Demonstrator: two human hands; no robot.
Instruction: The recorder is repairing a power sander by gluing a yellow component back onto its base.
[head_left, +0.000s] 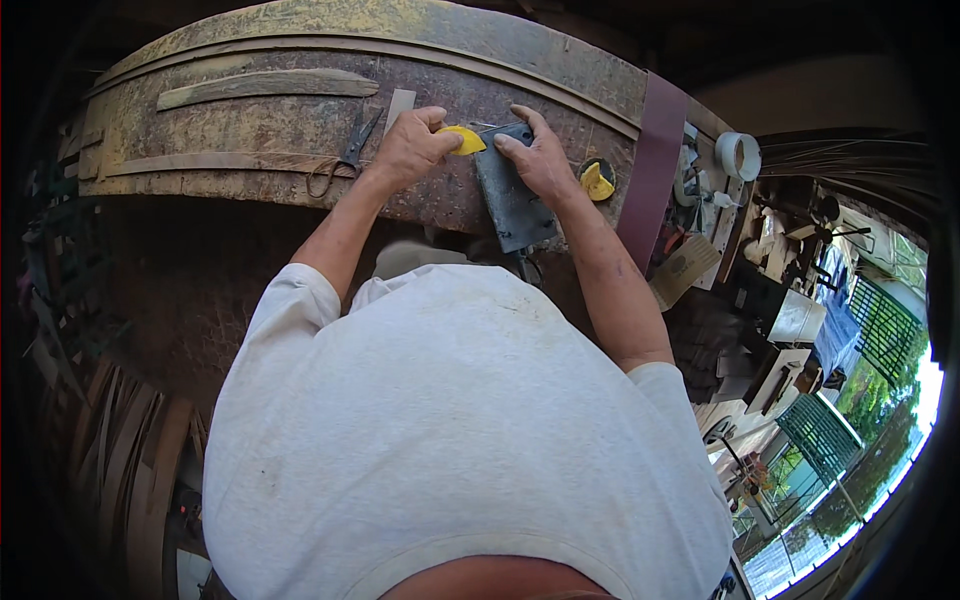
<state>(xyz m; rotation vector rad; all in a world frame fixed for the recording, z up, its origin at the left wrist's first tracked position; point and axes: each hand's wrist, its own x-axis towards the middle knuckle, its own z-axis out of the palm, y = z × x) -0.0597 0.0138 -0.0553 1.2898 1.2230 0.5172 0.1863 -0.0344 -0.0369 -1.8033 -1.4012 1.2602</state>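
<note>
Grip of your left hand was narrow in the head view: thumb and fingers pinched a yellow piece. The piece was above the bench, its tip at the upper left corner of a grey box; contact there could not be told. Your right hand held the box's upper end, thumb on its face, at the bench's front edge. Scissors lay left of your left hand. Another yellow piece lay just right of your right wrist, near a maroon strip.
</note>
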